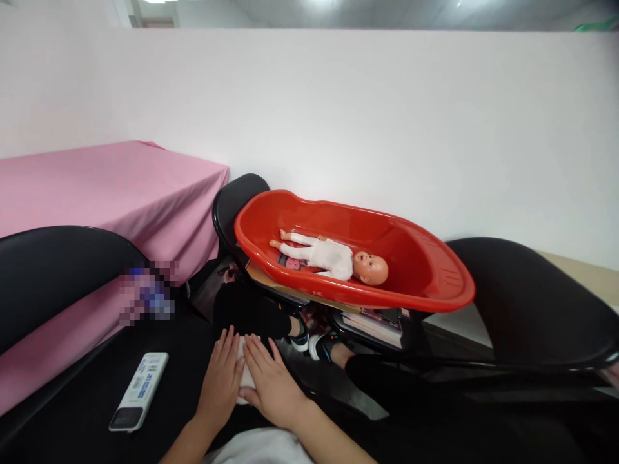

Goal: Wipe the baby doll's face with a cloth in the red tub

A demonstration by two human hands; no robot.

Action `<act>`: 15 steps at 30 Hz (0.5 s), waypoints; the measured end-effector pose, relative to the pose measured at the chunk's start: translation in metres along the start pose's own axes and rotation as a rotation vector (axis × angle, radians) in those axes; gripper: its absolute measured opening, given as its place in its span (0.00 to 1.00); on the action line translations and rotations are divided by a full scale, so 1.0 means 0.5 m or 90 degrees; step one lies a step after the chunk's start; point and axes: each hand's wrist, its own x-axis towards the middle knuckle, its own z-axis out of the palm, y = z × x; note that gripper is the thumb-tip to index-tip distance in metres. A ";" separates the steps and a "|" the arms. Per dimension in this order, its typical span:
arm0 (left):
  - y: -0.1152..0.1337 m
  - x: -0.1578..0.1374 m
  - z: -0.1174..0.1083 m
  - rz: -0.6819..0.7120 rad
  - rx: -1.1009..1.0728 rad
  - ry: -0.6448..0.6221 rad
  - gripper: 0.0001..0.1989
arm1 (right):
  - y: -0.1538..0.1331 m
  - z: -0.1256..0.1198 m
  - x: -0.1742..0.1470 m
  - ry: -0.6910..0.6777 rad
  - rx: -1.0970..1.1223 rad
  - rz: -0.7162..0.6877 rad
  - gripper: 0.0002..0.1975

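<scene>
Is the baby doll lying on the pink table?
No, the doll lies on its back inside the red tub, which stands to the right of the pink-covered table.

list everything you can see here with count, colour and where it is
tub: 1, red, centre, resting on a stack of books
doll: 1, white suit, lying on its back inside the tub
books: a stack, count unclear, under the tub
cloth: 1, pink, draped over a surface at left
remote: 1, white, lower left on a black surface
chairs: black, left and right
wall: white, behind
left hand: flat on a white item
right hand: flat beside the left
</scene>
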 end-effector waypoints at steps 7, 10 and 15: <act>-0.038 -0.014 0.033 0.069 0.064 0.047 0.33 | 0.015 0.003 -0.002 -0.036 0.038 0.040 0.49; -0.049 -0.015 0.043 0.044 0.048 0.023 0.32 | 0.015 0.001 0.002 -0.053 0.063 0.050 0.49; -0.045 -0.009 0.034 0.009 0.013 -0.014 0.31 | 0.009 -0.021 0.001 -0.070 0.095 0.066 0.48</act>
